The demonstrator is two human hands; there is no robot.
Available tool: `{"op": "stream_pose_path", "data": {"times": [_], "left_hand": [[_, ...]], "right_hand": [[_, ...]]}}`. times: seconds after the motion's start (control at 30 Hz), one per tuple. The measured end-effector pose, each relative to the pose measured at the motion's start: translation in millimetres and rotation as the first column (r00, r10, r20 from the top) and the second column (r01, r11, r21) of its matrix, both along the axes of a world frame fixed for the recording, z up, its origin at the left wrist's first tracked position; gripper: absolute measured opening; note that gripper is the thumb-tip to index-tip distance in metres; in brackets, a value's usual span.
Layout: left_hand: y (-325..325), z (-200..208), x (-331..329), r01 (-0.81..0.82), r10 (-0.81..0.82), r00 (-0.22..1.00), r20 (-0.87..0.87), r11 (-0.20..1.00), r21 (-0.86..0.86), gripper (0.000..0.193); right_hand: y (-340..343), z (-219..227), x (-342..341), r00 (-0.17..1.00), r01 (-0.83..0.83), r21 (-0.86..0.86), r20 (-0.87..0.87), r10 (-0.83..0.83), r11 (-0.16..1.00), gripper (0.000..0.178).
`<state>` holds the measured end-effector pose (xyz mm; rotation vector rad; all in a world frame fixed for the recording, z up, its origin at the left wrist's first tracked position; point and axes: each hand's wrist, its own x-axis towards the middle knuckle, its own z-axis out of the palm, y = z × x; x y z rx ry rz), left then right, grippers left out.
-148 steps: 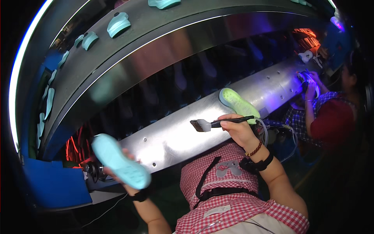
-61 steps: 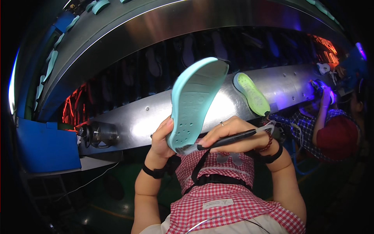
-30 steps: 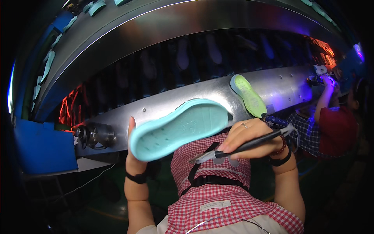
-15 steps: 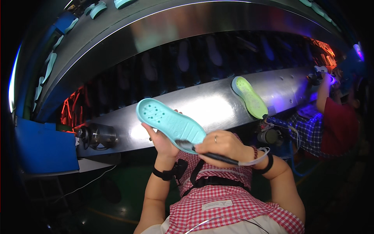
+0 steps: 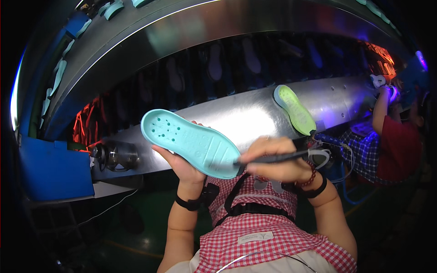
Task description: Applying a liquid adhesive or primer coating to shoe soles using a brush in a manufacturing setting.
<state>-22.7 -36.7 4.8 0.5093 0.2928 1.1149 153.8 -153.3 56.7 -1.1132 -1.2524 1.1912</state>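
Nearest is the wearer's red-and-white checked apron [image 5: 218, 236], with a black strap across it. Beyond it the left hand [image 5: 184, 168] clasps a turquoise shoe sole [image 5: 189, 143] from beneath, thumb along the near edge and fingertips showing past the far one. The sole is tilted above the near edge of a metal ledge [image 5: 241, 118], its holed end to the upper left and its ribbed end toward the right hand [image 5: 280, 159]. That hand pinches the black handle of a brush [image 5: 280, 158] between thumb and fingers. The brush head is blurred over the ribbed end; it seems to touch the sole, but this is hard to tell.

On the ledge lies a yellow-green sole [image 5: 296, 110], well apart from the turquoise one. A metal cylinder [image 5: 123, 156] sits at left. Off to the right a co-worker [image 5: 400, 145] in red stands. Farthest, more turquoise soles [image 5: 114, 9] line a dark belt [image 5: 109, 50].
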Motion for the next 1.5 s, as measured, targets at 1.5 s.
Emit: {"op": "stream_pose_path", "data": {"times": [1.5], "left_hand": [[9, 37, 3, 0.387, -0.374, 0.917, 0.139, 0.918, -0.087, 0.060]], "right_hand": [[12, 5, 4, 0.968, -0.250, 0.329, 0.078, 0.238, 0.911, 0.018]]}}
